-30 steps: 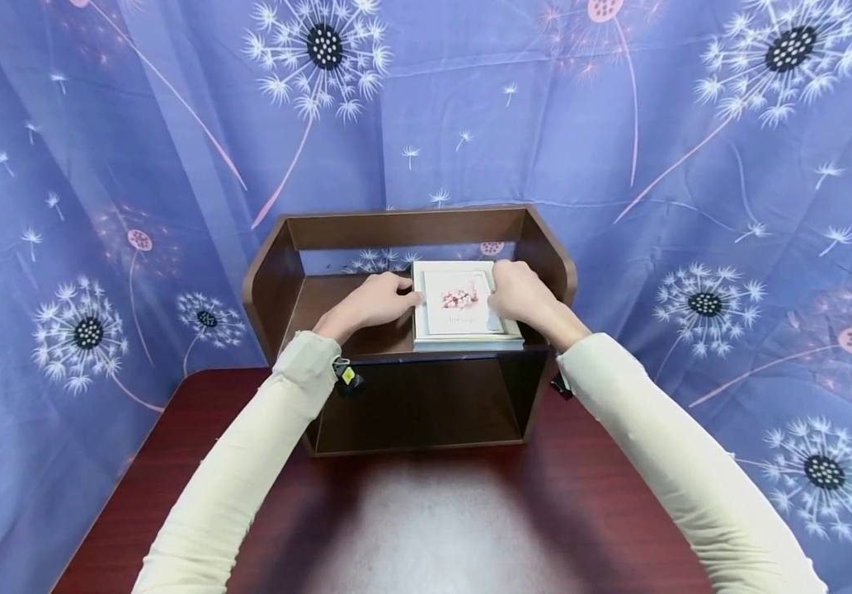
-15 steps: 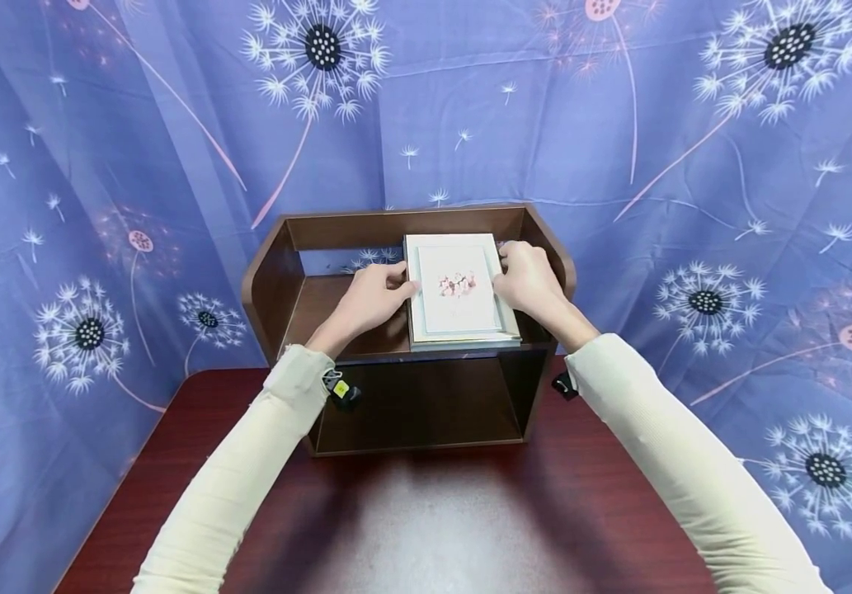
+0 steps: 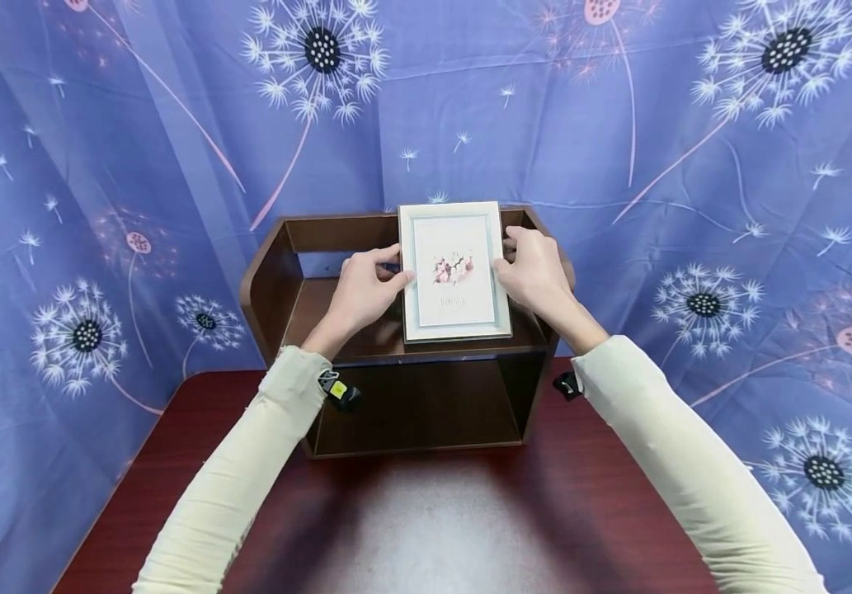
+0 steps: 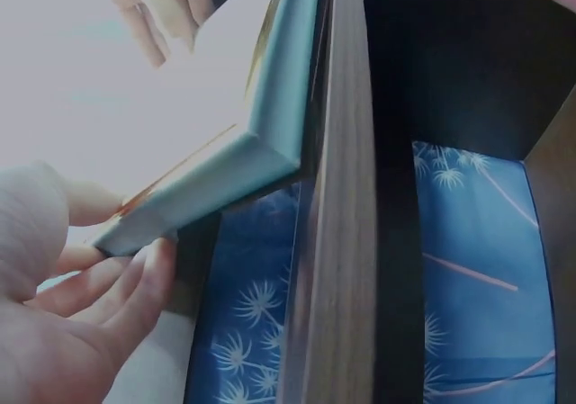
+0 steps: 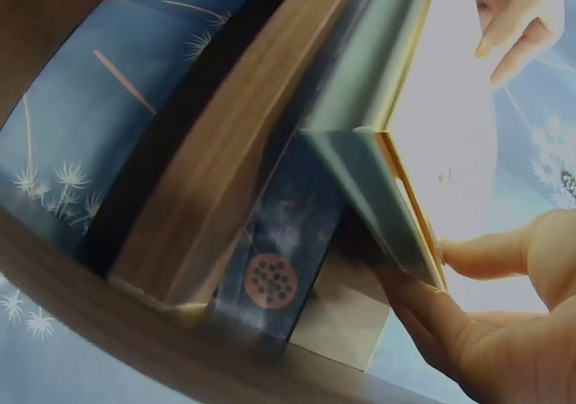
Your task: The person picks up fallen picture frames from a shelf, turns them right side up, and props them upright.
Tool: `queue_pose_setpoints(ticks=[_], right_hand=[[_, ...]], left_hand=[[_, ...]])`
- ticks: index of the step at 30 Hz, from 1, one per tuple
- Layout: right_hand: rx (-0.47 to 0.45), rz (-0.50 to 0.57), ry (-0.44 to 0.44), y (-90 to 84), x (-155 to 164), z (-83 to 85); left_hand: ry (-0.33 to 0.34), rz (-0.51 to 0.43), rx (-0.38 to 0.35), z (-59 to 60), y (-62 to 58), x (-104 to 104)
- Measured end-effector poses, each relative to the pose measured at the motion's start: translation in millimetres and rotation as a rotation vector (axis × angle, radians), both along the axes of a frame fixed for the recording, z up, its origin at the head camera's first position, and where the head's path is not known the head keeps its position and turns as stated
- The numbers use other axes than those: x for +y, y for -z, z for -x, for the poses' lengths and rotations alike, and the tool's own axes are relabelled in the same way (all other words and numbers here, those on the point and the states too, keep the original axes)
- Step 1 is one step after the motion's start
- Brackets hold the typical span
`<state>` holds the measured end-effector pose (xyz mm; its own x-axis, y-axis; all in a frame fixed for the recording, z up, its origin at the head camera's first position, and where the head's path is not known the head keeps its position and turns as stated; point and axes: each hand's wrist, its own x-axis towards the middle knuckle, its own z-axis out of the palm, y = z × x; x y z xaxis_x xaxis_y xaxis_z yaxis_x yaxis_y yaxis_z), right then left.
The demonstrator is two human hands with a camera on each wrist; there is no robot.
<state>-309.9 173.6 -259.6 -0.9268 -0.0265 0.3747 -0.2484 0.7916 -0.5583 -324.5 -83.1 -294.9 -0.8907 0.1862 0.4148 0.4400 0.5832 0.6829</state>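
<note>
A picture frame with a pale blue-white border and a pink flower print leans back, tilted up, over the upper board of a brown two-tier shelf. My left hand pinches its left side, thumb in front and fingers behind. On the opposite side, my right hand grips the edge between thumb and fingers. In the left wrist view the pale side of the picture frame shows above the shelf edge. The right wrist view shows the lower corner of the picture frame; its face is washed out by glare.
The shelf's raised back rail and side panels surround the upper board. Below lies the lower compartment. A dark red table carries the shelf, and a blue dandelion curtain hangs behind.
The picture frame has swung from lying nearly flat on the upper board to a steep backward lean, its top edge rising. Both hands moved up slightly along its sides.
</note>
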Motion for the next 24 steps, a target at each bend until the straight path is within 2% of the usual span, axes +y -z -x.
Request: queue_pose_setpoints(ticks=[6,13,18,24], right_hand=[[0.043,0.017,0.024,-4.2,1,-1.9],[0.105,0.066,0.007,-5.3,1,-4.7],[0.143,0.096,-0.028,0.4,-1,-8.2],[0.214,0.123,-0.067,1.2,1,-13.4]], left_hand=[[-0.004,-0.012,0.085,-0.5,-3.6,1],[0.004,-0.071,0.191,-2.6,-5.6,3],[-0.007,-0.115,0.235,-6.9,1.2,3],[0.022,-0.208,0.33,-9.5,7.5,5]])
